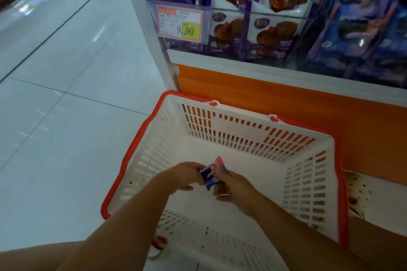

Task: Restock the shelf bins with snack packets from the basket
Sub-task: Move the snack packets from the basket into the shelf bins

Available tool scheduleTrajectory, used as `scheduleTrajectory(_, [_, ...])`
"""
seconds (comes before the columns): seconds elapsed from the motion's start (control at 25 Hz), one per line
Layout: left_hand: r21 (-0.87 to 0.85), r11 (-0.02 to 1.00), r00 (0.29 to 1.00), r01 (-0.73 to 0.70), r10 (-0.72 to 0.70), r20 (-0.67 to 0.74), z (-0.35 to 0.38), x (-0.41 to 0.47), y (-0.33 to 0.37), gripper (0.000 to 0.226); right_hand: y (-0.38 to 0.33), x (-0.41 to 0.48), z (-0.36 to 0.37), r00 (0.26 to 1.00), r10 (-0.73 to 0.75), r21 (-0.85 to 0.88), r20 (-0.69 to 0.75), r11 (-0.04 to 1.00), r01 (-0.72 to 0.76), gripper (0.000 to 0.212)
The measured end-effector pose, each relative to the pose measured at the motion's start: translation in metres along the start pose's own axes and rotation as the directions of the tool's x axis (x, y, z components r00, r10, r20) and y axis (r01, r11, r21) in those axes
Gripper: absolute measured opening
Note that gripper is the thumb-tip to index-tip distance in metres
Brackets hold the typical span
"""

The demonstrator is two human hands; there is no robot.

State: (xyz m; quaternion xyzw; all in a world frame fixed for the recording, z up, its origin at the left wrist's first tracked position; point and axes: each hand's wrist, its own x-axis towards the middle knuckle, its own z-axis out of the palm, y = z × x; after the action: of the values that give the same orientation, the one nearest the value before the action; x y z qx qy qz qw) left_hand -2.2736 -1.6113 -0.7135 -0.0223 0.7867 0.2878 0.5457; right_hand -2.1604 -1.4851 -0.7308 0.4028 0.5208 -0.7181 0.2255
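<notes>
A white plastic basket (308,174) with a red rim stands on the floor against the shelf's orange base. Both my hands reach down into it. My left hand (185,175) and my right hand (233,187) together grip small snack packets (211,177), blue, purple and pink, low in the basket. Apart from these packets the basket's floor looks bare. Above, a clear shelf bin (262,9) holds purple and white snack packets with a picture of brown pastry. To its right a second bin (370,28) holds dark blue packets.
A price tag (179,23) reading 9.90 hangs on the front of the purple packets' bin. The shelf's white upright (152,35) stands left of the bins. Pale tiled floor (66,105) spreads to the left, with another shelf at far upper left.
</notes>
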Motion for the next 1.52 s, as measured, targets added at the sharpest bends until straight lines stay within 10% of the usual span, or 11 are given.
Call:
scheduleTrajectory(0.28, [-0.519, 0.789, 0.934, -0.330, 0.352, -0.060, 0.011, -0.068, 0.035, 0.034, -0.038, -0.061, -0.024, 0.967, -0.210, 0.220, -0.145, 0.946, 0.238, 0.042])
scheduleTrajectory(0.64, [-0.442, 0.724, 0.843, -0.529, 0.510, -0.173, 0.035, -0.127, 0.062, 0.027, -0.055, -0.131, -0.037, 0.882, -0.443, 0.249, -0.159, 0.847, 0.470, 0.032])
scheduleTrajectory(0.76, [-0.388, 0.723, 0.817, -0.571, 0.548, -0.180, 0.034, -0.147, 0.074, 0.022, -0.068, -0.156, -0.045, 0.823, -0.526, 0.015, -0.216, 0.841, 0.541, 0.044])
scheduleTrajectory(0.92, [-0.212, 0.661, 0.694, -0.720, 0.688, -0.213, 0.028, -0.191, 0.132, 0.015, -0.122, -0.210, -0.072, 0.625, -0.759, -0.391, -0.183, 0.639, 0.662, 0.064])
scheduleTrajectory(1.12, [0.136, 0.345, 0.317, -0.929, 0.928, -0.194, 0.037, -0.244, 0.234, 0.017, -0.207, -0.294, -0.134, 0.389, -0.917, -0.814, -0.091, 0.294, 0.502, 0.043])
scheduleTrajectory(1.28, [0.681, 0.085, 0.037, -0.727, 0.996, -0.085, 0.031, -0.229, 0.294, 0.053, -0.263, -0.308, -0.200, 0.246, -0.949, -0.917, -0.196, 0.266, 0.296, 0.038])
scheduleTrajectory(1.52, [0.927, -0.029, 0.104, -0.374, 0.992, 0.073, 0.011, -0.171, 0.346, 0.072, -0.339, -0.265, -0.278, 0.183, -0.964, -0.979, -0.192, 0.174, -0.109, 0.032])
